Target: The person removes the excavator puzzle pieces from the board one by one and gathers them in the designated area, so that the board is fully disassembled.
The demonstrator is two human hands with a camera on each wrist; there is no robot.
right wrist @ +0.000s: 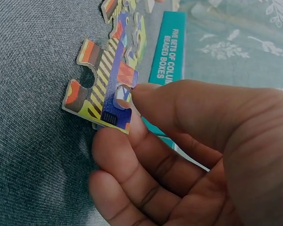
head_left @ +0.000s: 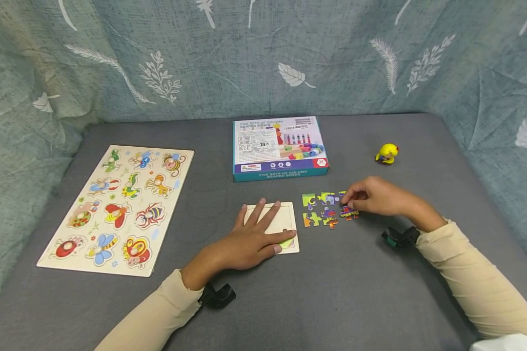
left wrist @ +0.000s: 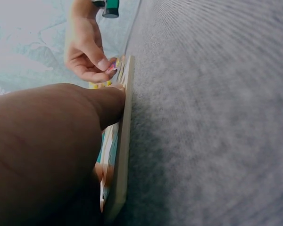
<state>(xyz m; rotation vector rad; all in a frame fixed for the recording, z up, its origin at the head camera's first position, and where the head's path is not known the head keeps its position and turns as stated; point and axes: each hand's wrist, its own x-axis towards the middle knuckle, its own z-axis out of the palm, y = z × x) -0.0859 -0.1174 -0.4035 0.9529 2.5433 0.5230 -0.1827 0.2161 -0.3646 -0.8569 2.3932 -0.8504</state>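
Note:
In the head view my left hand (head_left: 246, 241) lies spread over a small square wooden puzzle tray (head_left: 285, 213), with fingers straight across it. A green puzzle piece (head_left: 286, 243) shows in the tray's near right corner, partly under that hand. My right hand (head_left: 377, 196) pinches a striped jigsaw piece (right wrist: 106, 89) between thumb and fingers. Blue, yellow and orange print shows on this piece, which is tilted in the right wrist view. Several loose jigsaw pieces (head_left: 329, 198) lie in two rows between the tray and my right hand.
A box of column beads (head_left: 281, 146) stands behind the tray. To the left lies a large wooden insect puzzle board (head_left: 123, 204). A small yellow toy (head_left: 387, 153) sits at the back right. Leaf-patterned cloth (head_left: 263, 63) hangs along the table's back edge.

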